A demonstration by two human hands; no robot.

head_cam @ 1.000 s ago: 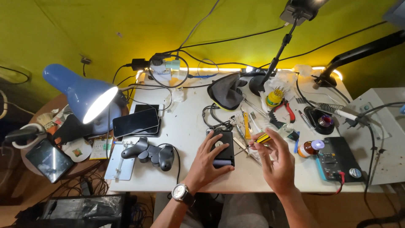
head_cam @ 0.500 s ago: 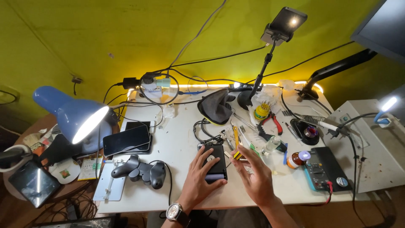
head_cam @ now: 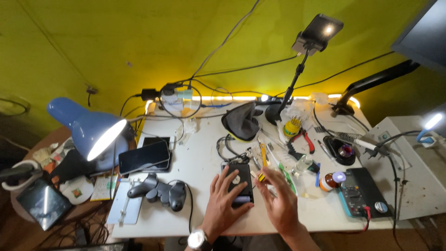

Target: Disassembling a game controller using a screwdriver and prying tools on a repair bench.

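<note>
My left hand (head_cam: 222,203) rests flat on the white table (head_cam: 200,162), fingers spread over the left side of a dark opened phone (head_cam: 240,184) lying face down. My right hand (head_cam: 278,201) hovers just right of the phone, fingers apart, close to a yellow-handled tool (head_cam: 263,162) and a green-handled tool (head_cam: 287,177). I cannot tell whether its fingertips pinch anything. A wristwatch (head_cam: 198,240) sits on my left wrist.
A blue desk lamp (head_cam: 90,132) shines at the left, above two stacked phones (head_cam: 144,157) and a black game controller (head_cam: 160,190). Pliers (head_cam: 302,139), a small bottle (head_cam: 303,163), a multimeter (head_cam: 362,197) and a soldering iron stand (head_cam: 344,151) crowd the right. A light on a stand (head_cam: 318,30) rises behind.
The view has tilted up and back. My left hand stays on the phone; my right hand has shifted left, closer to it.
</note>
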